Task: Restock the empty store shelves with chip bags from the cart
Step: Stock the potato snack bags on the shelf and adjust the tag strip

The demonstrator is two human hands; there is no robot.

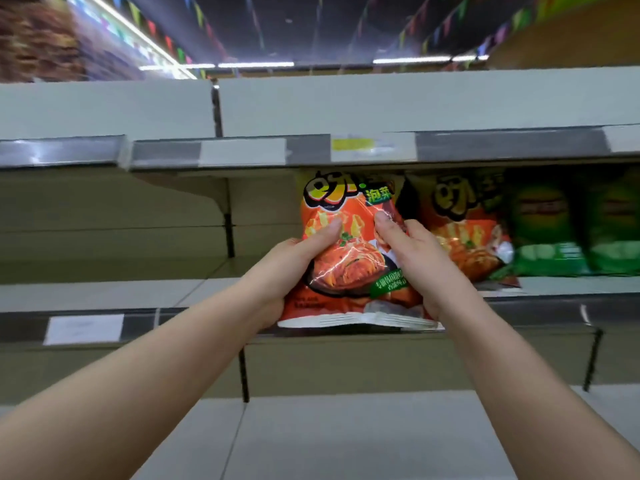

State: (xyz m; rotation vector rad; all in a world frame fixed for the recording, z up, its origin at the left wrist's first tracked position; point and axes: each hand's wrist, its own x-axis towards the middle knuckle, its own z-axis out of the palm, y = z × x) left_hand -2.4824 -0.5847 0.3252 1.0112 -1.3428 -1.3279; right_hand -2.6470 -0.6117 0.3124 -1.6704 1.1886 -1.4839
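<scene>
Head view, the only one. We log both hands on one orange chip bag. The left hand grips its left edge and the right hand its right edge. Each has a thumb pressed on the front and fingers curled behind, out of sight. The bag is upright at the middle shelf. Its bottom seam sits level with that shelf's front rail, so we judge it not yet seated. Its top is just under the price rail of the upper shelf.

Risks, as we judge them:
- The top seam could catch on the price rail if the bag goes in too high.
- Left this far forward, the bag could tip off the edge.
- Pushed in carelessly, it could knock the neighbouring orange bag, which stands just beside it on the right.
- Hard thumb pressure could crush the chips.

Shelf contents: the middle shelf holds that second orange bag, then green bags further right. The lower shelf shows bare board where visible. The cart is out of frame, so we cannot tell its stock.
</scene>
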